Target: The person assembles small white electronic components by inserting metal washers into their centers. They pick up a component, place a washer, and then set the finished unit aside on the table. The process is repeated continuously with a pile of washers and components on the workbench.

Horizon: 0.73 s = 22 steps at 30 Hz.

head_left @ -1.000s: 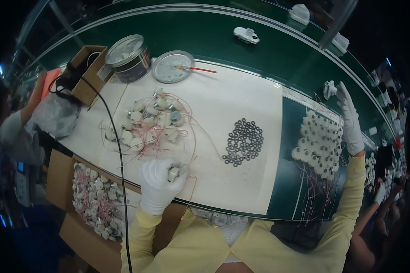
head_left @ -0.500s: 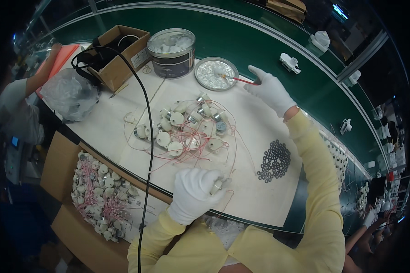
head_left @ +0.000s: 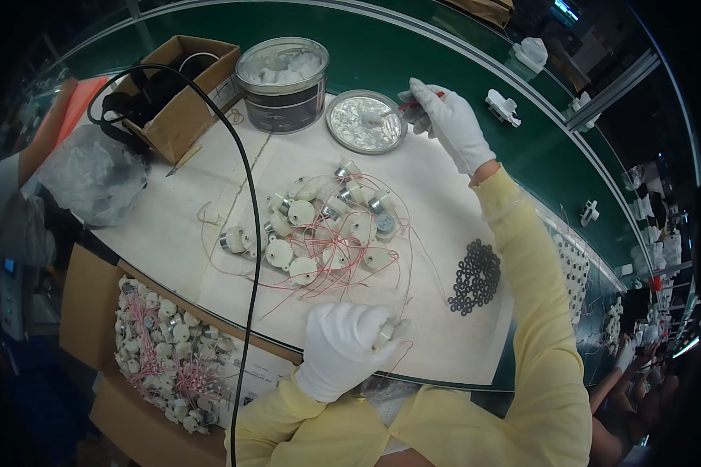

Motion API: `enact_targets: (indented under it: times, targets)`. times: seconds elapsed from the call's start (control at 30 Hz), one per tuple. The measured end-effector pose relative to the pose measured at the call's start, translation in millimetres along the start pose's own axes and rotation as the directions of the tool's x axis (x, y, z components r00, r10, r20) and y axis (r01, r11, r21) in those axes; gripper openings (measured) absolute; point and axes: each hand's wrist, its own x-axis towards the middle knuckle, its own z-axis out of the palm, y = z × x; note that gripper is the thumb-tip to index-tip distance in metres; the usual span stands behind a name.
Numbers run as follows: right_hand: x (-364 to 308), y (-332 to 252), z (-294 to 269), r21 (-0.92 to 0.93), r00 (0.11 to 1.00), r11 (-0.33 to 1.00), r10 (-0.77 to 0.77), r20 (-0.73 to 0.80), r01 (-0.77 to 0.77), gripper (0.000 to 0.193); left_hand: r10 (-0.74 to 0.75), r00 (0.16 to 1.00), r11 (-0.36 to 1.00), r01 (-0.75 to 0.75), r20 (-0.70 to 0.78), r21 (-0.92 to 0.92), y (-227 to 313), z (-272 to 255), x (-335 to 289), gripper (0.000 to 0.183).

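Note:
My left hand [head_left: 339, 349], in a white glove, is closed around a small motor [head_left: 383, 336] near the table's front edge; a thin wire trails from it. My right hand [head_left: 456, 128], gloved too, pinches a thin red-handled brush [head_left: 407, 106]. The brush's pale tip rests in or just over a round metal lid [head_left: 358, 134] smeared with whitish, shiny paste. Between the hands lies a loose heap of small motors [head_left: 301, 212] with white caps and tangled pink wires. Right of the heap, small black rings [head_left: 473, 280] form a flat cluster.
A tub [head_left: 284, 109] of pale paste stands beside the lid, with a cardboard box [head_left: 181, 128] and plastic bag [head_left: 93, 175] further left. A carton of motors [head_left: 167, 350] sits at lower left. A black cable [head_left: 255, 233] crosses the view. Another person's arm [head_left: 47, 132] is at far left.
My right hand has moved slightly up and left, and its fingers have closed in around the brush handle. My left hand still holds the motor, shifted a little down and right in view.

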Motion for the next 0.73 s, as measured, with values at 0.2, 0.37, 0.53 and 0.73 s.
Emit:
enact_targets:
  times: [0.2, 0.37, 0.53, 0.73]
  targets:
    - [2, -2, 11, -0.066, 0.999, 0.997, 0.026, -0.042, -0.029, 0.048, -0.001, 1.0, 1.0, 0.001, 0.002, -0.012, -1, -2, 1, 0.03]
    - [6, 1, 13, -0.106, 0.999, 0.994, 0.032, -0.043, -0.037, 0.048, -0.006, 1.0, 1.0, 0.006, -0.002, -0.022, -2, -1, 0, 0.029]
    - [10, 11, 9, -0.155, 0.999, 0.987, 0.042, -0.009, -0.042, 0.05, -0.008, 1.0, 1.0, 0.008, 0.005, 0.001, -1, -1, 0, 0.029]
    - [7, 2, 2, -0.152, 0.992, 0.981, 0.127, 0.025, -0.122, 0.049, -0.007, 1.0, 1.0, 0.007, -0.009, 0.011, 1, -1, 0, 0.029]
